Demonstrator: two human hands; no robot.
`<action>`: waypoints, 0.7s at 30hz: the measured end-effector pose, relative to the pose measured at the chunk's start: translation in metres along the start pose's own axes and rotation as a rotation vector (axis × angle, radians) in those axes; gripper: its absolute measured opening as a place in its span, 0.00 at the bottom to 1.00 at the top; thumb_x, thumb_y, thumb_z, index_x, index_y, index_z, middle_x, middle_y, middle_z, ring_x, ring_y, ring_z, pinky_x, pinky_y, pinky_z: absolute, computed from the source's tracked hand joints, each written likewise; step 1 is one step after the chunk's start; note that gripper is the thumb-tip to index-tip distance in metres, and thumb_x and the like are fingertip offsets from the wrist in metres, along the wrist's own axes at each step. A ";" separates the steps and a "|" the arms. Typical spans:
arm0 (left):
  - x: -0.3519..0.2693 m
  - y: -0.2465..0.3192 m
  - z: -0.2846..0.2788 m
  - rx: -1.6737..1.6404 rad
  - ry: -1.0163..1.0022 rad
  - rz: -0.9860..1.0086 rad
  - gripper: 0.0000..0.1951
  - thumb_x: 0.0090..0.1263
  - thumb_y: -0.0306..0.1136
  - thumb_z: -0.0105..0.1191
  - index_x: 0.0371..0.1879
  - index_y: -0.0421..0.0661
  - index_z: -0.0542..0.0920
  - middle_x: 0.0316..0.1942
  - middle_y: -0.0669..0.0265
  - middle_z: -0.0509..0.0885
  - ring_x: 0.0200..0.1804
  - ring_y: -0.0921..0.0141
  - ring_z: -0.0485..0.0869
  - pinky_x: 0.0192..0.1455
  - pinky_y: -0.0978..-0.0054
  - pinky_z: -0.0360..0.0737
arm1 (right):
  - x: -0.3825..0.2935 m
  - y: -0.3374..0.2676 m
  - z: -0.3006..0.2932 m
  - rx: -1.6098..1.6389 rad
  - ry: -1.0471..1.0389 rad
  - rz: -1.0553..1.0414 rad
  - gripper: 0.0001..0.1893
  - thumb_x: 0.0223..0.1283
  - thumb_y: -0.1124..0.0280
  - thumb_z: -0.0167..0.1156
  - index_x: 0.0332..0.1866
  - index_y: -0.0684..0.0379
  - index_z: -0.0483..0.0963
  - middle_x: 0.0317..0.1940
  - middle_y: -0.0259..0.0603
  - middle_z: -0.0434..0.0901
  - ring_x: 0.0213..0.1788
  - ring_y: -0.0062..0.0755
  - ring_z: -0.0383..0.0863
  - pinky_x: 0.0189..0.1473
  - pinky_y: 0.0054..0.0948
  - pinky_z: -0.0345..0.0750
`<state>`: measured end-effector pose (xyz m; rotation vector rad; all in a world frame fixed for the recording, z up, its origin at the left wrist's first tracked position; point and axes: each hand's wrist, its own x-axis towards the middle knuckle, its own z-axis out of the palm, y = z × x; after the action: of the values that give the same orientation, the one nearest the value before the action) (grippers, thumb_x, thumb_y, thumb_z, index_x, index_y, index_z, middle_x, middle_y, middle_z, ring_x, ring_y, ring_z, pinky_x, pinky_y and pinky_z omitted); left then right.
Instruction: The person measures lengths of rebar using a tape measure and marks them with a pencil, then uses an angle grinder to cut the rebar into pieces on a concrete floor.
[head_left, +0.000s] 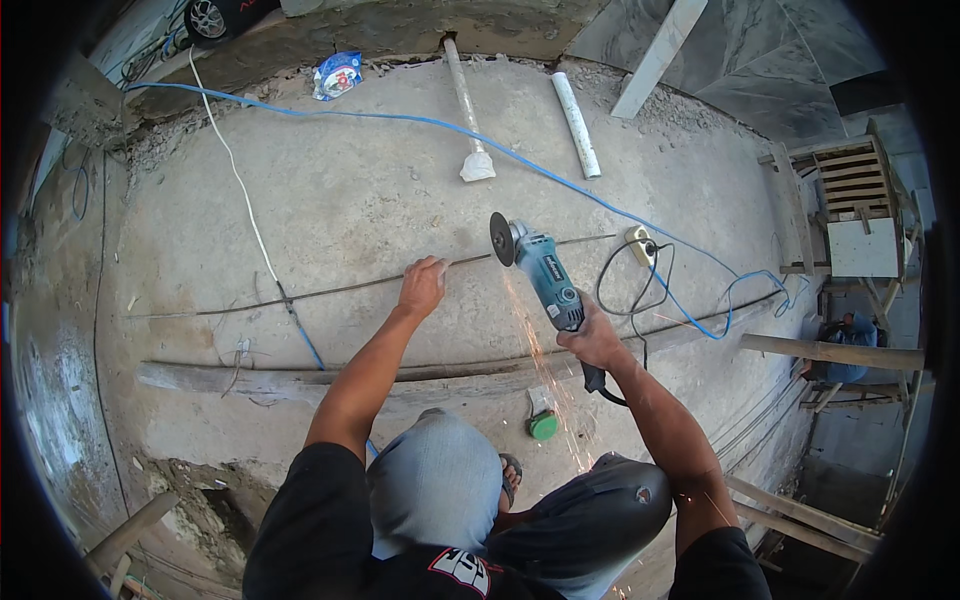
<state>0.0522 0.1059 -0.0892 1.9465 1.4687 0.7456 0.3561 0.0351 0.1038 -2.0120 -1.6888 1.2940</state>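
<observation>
My right hand (594, 334) is closed around the rear body of a teal angle grinder (552, 279). Its dark cutting disc (502, 240) is over a thin steel rod (352, 286) lying across the concrete floor. Orange sparks (538, 345) stream from beneath the disc back towards my knees. To the left of the disc, my left hand (424, 285) grips the rod, with the fingertips partly hidden. Past the grinder, the rod's far end reaches towards a white extension socket (640, 245).
A blue cable (420, 118) crosses the floor, and the grinder's black cord (634, 300) loops near the socket. A wooden pole (450, 382) and a green tape measure (542, 425) lie nearer me. Pipes (577, 127) lie ahead. Another person (847, 345) is at the far right.
</observation>
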 end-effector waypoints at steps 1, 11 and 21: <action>0.000 -0.002 -0.002 0.005 0.000 -0.004 0.12 0.67 0.23 0.51 0.46 0.42 0.85 0.41 0.53 0.83 0.47 0.50 0.81 0.52 0.54 0.77 | 0.000 -0.008 -0.002 -0.006 -0.029 0.034 0.45 0.45 0.73 0.69 0.72 0.68 0.58 0.48 0.51 0.80 0.50 0.41 0.82 0.56 0.34 0.77; 0.001 -0.003 -0.016 -0.036 0.024 -0.034 0.11 0.67 0.22 0.53 0.46 0.40 0.84 0.42 0.52 0.84 0.47 0.49 0.82 0.51 0.56 0.78 | -0.008 -0.017 0.006 0.029 -0.074 0.083 0.43 0.46 0.75 0.68 0.72 0.69 0.59 0.46 0.45 0.80 0.47 0.35 0.80 0.53 0.30 0.77; -0.005 -0.004 -0.023 -0.052 -0.082 -0.069 0.11 0.70 0.26 0.53 0.47 0.40 0.84 0.43 0.51 0.82 0.49 0.49 0.81 0.54 0.56 0.77 | -0.030 -0.016 -0.047 0.296 0.088 0.165 0.40 0.44 0.76 0.68 0.69 0.66 0.63 0.41 0.36 0.77 0.40 0.25 0.76 0.45 0.25 0.76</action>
<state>0.0321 0.1045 -0.0769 1.8562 1.4454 0.6592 0.3804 0.0312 0.1566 -2.0277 -1.2311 1.3901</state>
